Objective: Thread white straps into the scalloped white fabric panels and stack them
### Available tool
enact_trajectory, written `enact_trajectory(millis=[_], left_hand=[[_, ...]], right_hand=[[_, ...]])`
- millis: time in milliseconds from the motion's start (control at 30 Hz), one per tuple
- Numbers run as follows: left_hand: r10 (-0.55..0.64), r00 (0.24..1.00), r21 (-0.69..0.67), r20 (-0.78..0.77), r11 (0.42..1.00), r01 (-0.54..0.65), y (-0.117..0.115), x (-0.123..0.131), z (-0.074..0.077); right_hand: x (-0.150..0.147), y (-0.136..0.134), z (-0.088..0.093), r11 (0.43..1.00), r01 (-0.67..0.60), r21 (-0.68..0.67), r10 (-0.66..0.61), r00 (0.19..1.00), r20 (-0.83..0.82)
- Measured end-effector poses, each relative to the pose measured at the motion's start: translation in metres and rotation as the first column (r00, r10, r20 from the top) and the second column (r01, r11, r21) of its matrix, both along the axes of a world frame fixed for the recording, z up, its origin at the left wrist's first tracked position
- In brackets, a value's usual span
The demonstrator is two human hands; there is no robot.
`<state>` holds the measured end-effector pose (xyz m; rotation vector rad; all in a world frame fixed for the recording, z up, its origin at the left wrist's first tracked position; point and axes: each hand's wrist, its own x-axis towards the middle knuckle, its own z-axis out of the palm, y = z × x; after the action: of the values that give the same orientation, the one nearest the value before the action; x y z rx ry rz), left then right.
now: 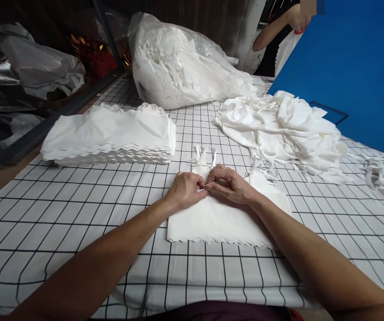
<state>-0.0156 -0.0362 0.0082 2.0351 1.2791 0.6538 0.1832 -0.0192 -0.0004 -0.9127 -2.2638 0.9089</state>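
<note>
A white camisole (216,223) with thin looped straps and a wavy hem lies flat before me. My left hand (185,189) is closed in a pinch at its neckline, near the left strap loops (204,155). Right beside it, my right hand (230,183) pinches the same spot, fingertips meeting around a small bit of white trim. Exactly what sits between the fingertips is mostly hidden. The right strap loops (262,171) rest on the cloth beyond my right wrist.
A neat stack of folded white garments (111,133) is at the left. Loose white garments (282,129) are heaped at the right, with more at the far right edge. Behind stands a stuffed clear plastic bag (178,67). Past a blue panel (352,67), another person's hand (299,18) holds white fabric.
</note>
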Motion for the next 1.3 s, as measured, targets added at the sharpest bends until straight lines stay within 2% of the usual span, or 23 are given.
enact_trajectory(millis=[200,500,833,1033,1300], left_hand=[[0.007,1.0,-0.032,-0.012,0.999,-0.008,-0.001,0.0007,0.0027],[0.017,1.0,-0.007,-0.017,1.0,-0.017,-0.0002,0.0016,0.0006],[0.041,0.998,-0.062,-0.052,0.997,-0.044,-0.0007,0.0024,0.0029],[0.03,0.999,-0.036,-0.03,0.999,-0.031,-0.0013,0.003,-0.0007],[0.033,0.998,-0.068,-0.058,0.997,-0.037,-0.0035,0.0046,0.0032]], right_hand=[[0.0008,0.0001,0.001,0.999,-0.016,0.041,0.015,1.0,0.027],[-0.0043,-0.0038,0.0047,0.999,0.0,0.045,0.0,1.0,0.011],[0.0009,-0.0032,0.0055,1.0,-0.009,0.027,0.008,0.999,0.034],[0.0007,-0.0031,0.003,0.998,0.065,-0.018,-0.065,0.998,-0.02],[0.0002,-0.0031,0.0011,1.0,0.005,0.025,-0.006,1.0,0.018]])
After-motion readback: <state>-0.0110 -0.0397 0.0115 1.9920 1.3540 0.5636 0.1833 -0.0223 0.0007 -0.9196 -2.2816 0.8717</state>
